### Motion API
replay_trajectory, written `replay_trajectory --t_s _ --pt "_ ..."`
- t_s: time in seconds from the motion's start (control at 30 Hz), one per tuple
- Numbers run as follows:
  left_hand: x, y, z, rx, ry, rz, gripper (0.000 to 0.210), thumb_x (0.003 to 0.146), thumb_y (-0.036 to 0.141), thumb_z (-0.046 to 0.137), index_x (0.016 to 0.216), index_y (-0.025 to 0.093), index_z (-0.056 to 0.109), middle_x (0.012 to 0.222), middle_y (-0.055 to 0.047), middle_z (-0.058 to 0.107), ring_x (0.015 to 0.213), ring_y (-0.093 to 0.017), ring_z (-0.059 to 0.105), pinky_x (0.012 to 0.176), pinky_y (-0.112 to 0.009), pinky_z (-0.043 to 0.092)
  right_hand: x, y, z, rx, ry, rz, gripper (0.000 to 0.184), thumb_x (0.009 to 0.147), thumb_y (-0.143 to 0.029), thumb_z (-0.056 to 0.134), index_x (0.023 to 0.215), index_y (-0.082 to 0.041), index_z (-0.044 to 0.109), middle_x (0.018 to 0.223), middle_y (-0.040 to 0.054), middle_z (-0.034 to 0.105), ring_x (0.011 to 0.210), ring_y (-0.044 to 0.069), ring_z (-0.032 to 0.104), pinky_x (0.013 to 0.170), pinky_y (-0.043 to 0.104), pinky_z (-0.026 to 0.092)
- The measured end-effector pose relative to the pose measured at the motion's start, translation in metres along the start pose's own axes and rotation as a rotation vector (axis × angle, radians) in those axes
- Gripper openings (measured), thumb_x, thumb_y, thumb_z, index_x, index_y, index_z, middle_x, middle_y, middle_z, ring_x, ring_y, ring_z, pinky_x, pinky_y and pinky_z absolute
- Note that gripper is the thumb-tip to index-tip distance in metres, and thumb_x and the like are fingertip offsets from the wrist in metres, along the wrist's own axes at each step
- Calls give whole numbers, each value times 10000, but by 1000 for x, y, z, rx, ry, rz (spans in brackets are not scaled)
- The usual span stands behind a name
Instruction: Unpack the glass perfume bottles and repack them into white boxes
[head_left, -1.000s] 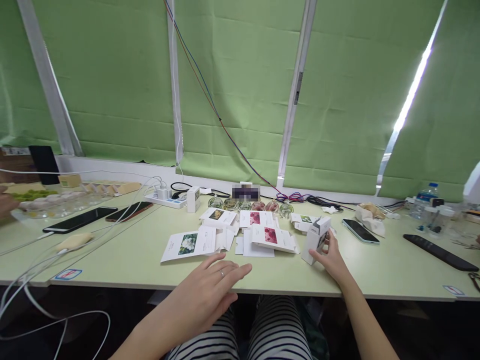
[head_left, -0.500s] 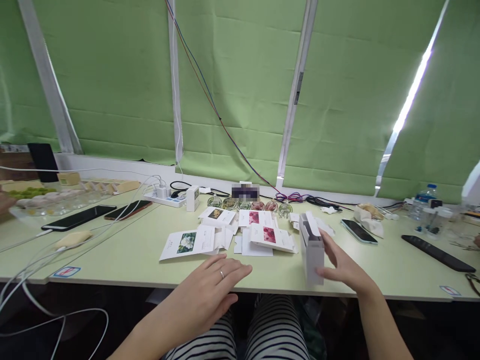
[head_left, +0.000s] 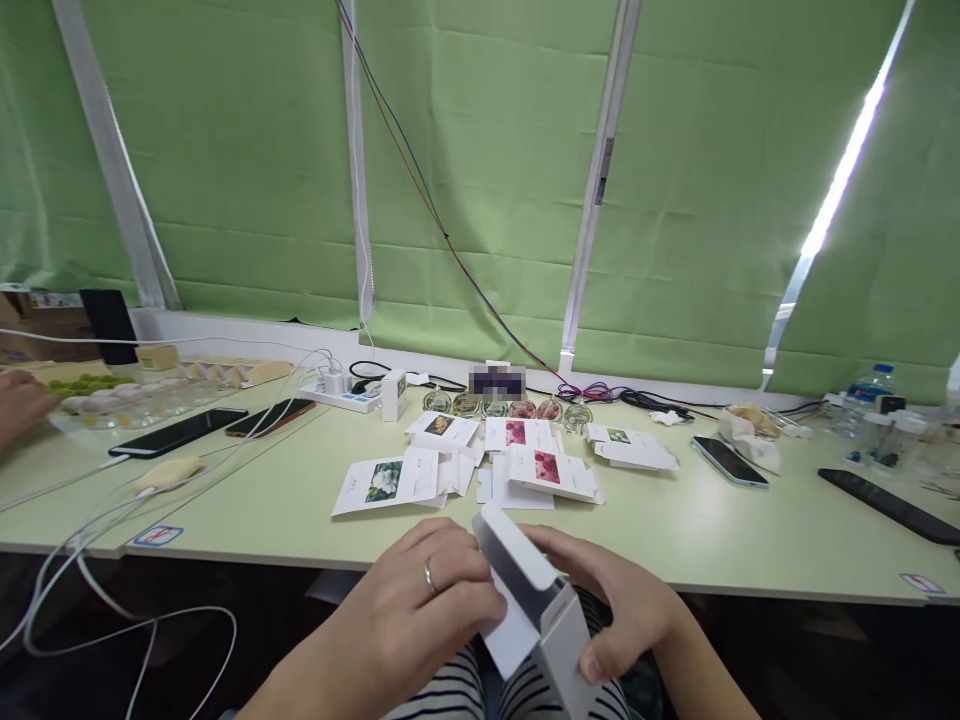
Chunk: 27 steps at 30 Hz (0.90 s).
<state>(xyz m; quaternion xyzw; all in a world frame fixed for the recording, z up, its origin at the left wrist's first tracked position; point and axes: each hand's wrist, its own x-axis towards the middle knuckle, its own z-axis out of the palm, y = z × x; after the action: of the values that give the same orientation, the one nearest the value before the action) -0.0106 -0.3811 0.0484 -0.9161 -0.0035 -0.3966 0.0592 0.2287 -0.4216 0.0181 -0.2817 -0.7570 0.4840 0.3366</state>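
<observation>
Over my lap, at the table's front edge, I hold a small white carton, tilted, with its top flap raised and its end standing open. My right hand wraps round its right side, thumb on the near face. From the left, my left hand, with a ring on one finger, has its curled fingers at the carton's left side panel. Beyond my hands lie flattened white cartons with flower pictures: a white-flower carton, a pink-flower carton, and a green-picture carton at the right.
A row of round clear cases lies behind the cartons, near a small upright box. Phones and a black strip-like object are at right. White cables hang over the left edge. Another person's hand is at far left.
My right hand has brought the carton left and down from the table to above my lap. My left hand has moved onto it, its fingers now curled. The view has shifted slightly.
</observation>
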Motion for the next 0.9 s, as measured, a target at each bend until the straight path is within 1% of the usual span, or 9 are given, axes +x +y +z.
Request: replay_trajectory --t_s 0.07,0.13,0.23,0.3,0.37,0.57,0.73,0.8,0.9 --pt "1 -1 1 -31 -1 31 192 858 43 435 937 193 525 831 -29 640 788 -145 583 762 -296 497 -1 0 5 -57 61 -8 1029 503 -446 787 1384 -209 312 1350 90 416 1192 297 405 986 400 330" --pt "-1 -2 3 -10 -15 6 252 859 53 437 1059 193 502 1003 -66 642 971 -176 575 879 -330 474 0 -1 14 -137 179 -1 1002 531 -449 767 1388 -225 299 1373 88 389 1207 301 391 971 399 352" --pt "-9 -6 5 74 -122 -184 447 864 119 457 1293 183 350 1273 -128 510 1200 -237 451 1000 -403 401 4 -4 30 -328 455 48 939 608 -398 715 1404 -252 241 1422 82 310 1245 303 347 992 427 340" --pt "-14 -7 5 72 -216 -348 583 862 198 485 1381 180 220 1370 -149 409 1244 -269 406 993 -423 408 6 -8 40 -474 617 59 927 631 -347 689 1410 -257 195 1430 79 282 1273 303 300 1029 452 299" --pt "-17 -8 5 -2 -274 -457 629 846 266 520 1389 209 208 1378 -129 406 1220 -272 438 965 -413 437 9 -11 46 -598 711 38 953 620 -299 683 1411 -256 153 1420 78 281 1292 302 258 1053 470 267" --pt "-13 -6 5 -222 -287 -595 451 826 312 558 1250 278 408 1229 -50 562 1090 -222 556 902 -339 483 13 -13 52 -791 765 -16 1004 586 -249 693 1407 -234 115 1358 108 344 1245 330 310 1023 504 314" --pt "-14 -7 5 -213 -254 -596 514 840 317 541 1315 288 349 1177 -56 595 1063 -240 574 906 -365 482 10 -12 52 -841 757 -52 1017 591 -247 707 1412 -241 107 1341 110 361 1225 323 345 1005 498 353" --pt "-14 -7 4 -183 -240 -555 628 845 311 538 1386 285 221 1293 -79 513 1143 -254 521 950 -389 450 9 -13 53 -832 745 -55 1006 600 -233 696 1412 -243 102 1353 108 352 1236 314 340 1007 489 358" --pt "-14 -6 0 -104 -216 -465 668 867 288 509 1411 290 122 1470 -86 252 1291 -269 349 1010 -420 385 10 -14 48 -818 700 -34 969 612 -191 651 1407 -240 100 1373 108 336 1259 292 330 1026 472 343"
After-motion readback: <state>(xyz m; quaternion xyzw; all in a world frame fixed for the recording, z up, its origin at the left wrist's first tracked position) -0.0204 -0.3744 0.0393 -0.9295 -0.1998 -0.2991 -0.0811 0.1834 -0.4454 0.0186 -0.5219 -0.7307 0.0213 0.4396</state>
